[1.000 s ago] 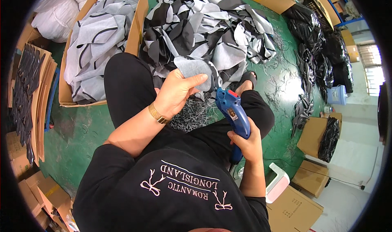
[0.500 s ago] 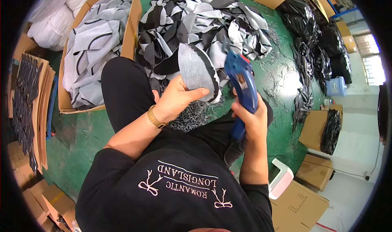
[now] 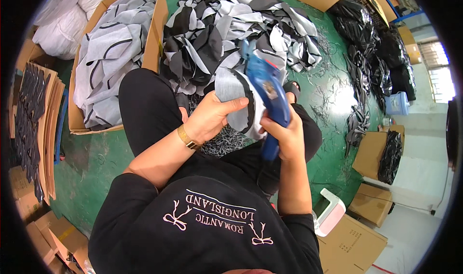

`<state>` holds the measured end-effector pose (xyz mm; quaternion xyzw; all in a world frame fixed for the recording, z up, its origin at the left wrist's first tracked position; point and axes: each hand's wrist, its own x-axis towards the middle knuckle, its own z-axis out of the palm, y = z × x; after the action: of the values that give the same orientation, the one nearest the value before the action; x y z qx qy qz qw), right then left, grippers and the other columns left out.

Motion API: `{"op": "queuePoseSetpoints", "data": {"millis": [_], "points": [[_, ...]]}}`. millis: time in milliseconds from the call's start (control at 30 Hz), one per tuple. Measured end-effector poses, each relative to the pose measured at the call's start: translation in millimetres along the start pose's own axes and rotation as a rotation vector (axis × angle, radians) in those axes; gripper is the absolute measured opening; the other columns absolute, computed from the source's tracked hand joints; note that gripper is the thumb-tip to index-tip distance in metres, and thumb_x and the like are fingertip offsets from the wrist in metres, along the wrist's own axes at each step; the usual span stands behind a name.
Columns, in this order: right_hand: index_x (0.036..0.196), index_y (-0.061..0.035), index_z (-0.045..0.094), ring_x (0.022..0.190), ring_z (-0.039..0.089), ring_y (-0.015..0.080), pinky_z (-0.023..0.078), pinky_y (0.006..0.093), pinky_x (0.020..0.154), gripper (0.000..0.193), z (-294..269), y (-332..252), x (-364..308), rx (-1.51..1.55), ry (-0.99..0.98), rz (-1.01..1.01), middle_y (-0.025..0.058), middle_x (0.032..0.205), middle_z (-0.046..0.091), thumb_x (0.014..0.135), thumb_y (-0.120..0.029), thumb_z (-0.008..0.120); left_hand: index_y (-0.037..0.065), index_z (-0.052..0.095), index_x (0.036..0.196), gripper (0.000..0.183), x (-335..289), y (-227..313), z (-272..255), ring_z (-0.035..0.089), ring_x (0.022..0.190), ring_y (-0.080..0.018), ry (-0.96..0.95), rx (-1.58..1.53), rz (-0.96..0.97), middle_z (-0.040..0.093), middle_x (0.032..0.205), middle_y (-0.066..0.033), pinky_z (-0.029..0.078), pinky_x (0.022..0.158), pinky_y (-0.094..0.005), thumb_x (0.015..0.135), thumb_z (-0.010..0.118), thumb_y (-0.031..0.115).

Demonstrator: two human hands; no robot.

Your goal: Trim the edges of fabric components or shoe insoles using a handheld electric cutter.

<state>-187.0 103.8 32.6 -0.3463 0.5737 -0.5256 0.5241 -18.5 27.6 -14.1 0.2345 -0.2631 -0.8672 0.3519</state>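
My left hand (image 3: pixel 210 117) is closed on a curved fabric piece (image 3: pixel 227 88), pale grey with a black band along its right side; the thumb presses on its face. My right hand (image 3: pixel 289 138) grips cordless electric scissors (image 3: pixel 271 93) with a blue body, slightly smeared by motion. Their head points up and away over the far right of the piece, and the body covers part of its white right edge. Whether the blades touch the fabric I cannot tell. Beyond both hands lies a large heap of grey, black and white fabric pieces (image 3: pixel 236 20).
On the left stands a cardboard box (image 3: pixel 159 37) full of grey pieces with black bands. Thin trimmings (image 3: pixel 224 144) cover the green floor between my legs. Black plastic bags (image 3: pixel 354 20) line the right side, near a blue bin (image 3: pixel 397 102). A white-and-pink stool-like object (image 3: pixel 332 218) stands at lower right.
The electric scissors have swung left, now overlapping the fabric's right side. My left hand has turned the piece, lowering its top and shifting it slightly right.
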Motion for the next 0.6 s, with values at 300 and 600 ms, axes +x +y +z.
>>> {"op": "queuePoseSetpoints", "data": {"millis": [300, 600], "points": [[0.095, 0.0048, 0.056, 0.052, 0.054, 0.0181, 0.043, 0.0280, 0.050, 0.040, -62, 46, -39, 0.342, -0.295, 0.344, 0.0086, 0.064, 0.055, 0.063, -0.014, 0.072, 0.004, 0.061, 0.112, 0.027, 9, 13, -15, 0.062, 0.096, -0.0136, -0.086, -0.084, -0.070, 0.065, 0.107, -0.0034, 0.050, 0.085, -0.0313, 0.086, 0.066, 0.007], [0.093, 0.0046, 0.058, 0.050, 0.054, 0.0181, 0.045, 0.0282, 0.049, 0.038, -67, 49, -47, 0.281, -0.334, 0.441, 0.0087, 0.064, 0.056, 0.059, -0.006, 0.073, 0.005, 0.061, 0.111, 0.028, 8, 17, -11, 0.062, 0.096, -0.0124, -0.124, -0.025, -0.110, 0.066, 0.104, -0.0017, 0.048, 0.086, -0.0302, 0.084, 0.068, 0.005]]}}
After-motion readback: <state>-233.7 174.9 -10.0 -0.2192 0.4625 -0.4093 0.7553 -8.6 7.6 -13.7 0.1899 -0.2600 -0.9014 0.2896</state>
